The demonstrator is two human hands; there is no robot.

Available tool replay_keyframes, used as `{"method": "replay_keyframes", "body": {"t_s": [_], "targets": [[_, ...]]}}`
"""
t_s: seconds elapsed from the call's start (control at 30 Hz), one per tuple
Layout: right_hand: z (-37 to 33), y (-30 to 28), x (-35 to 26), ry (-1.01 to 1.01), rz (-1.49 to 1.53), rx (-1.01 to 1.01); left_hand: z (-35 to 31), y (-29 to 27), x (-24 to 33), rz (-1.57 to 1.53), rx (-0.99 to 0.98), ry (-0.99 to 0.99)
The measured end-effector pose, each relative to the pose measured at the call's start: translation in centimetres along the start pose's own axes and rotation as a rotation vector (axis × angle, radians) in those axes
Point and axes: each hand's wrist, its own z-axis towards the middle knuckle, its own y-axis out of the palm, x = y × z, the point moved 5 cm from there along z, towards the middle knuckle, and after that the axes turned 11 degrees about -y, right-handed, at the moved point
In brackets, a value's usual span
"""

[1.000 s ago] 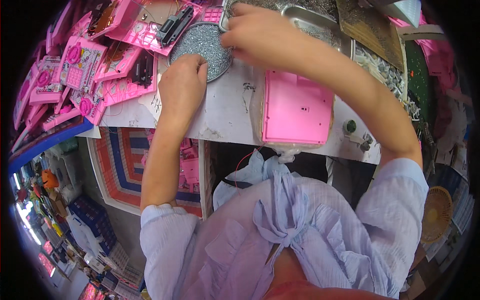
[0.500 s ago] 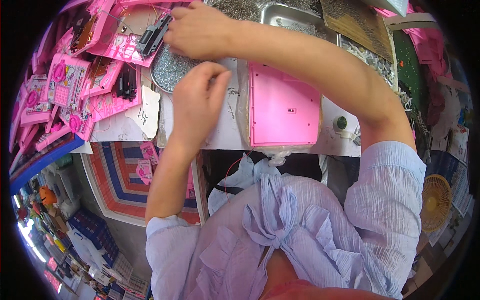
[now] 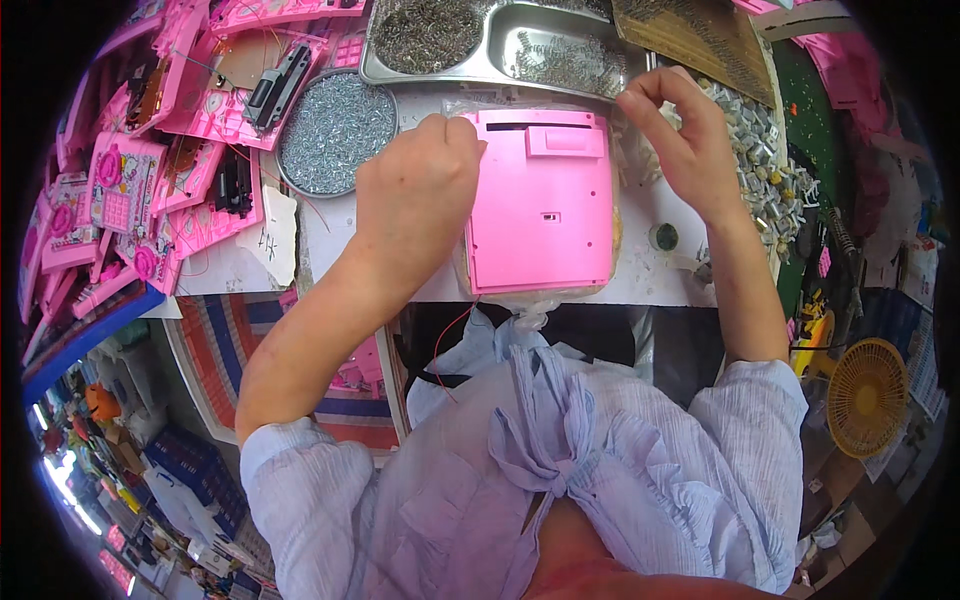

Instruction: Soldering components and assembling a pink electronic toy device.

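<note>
A pink plastic case (image 3: 540, 235) lies flat on clear plastic wrap, with a dark slot and a raised block near its far edge. My left hand (image 3: 420, 185) is closed, its fingertips by the case's upper left edge; whatever they hold is hidden. To the right of the case, my right hand (image 3: 690, 145) has thumb and index finger pinched together near the metal tray's lower right corner; anything between them is too small to make out. A round bowl of small silvery screws (image 3: 335, 130) stands left of the case. Small metal parts fill the divided metal tray (image 3: 485, 72) behind it.
Pink toy housings (image 3: 130, 190) with wires and black parts are heaped at the left. Small white and metal pieces (image 3: 765, 175) lie in a pile at the right, below a brown board (image 3: 700, 45). A small round green-topped container (image 3: 663, 237) sits right of the case.
My right hand has swung from above the screw bowl across to the case's right side. My left hand has moved right to the case's upper left edge. The case appears shifted left in view.
</note>
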Motion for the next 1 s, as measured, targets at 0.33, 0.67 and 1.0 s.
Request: {"method": "replay_keyframes", "body": {"t_s": [0.33, 0.67, 1.0], "targets": [[-4.0, 2.1, -7.6, -0.235, 0.316, 0.048, -4.1, -0.9, 3.3, -1.470, -0.789, -0.477], [-5.4, 1.2, -8.9, -0.431, 0.252, 0.061, -5.0, 0.6, 5.3, -1.827, -1.048, -0.647], [-4.8, 1.2, -9.3, -0.511, 0.092, 0.162, -5.2, 1.6, 4.4, -2.091, -1.052, -0.729]]}}
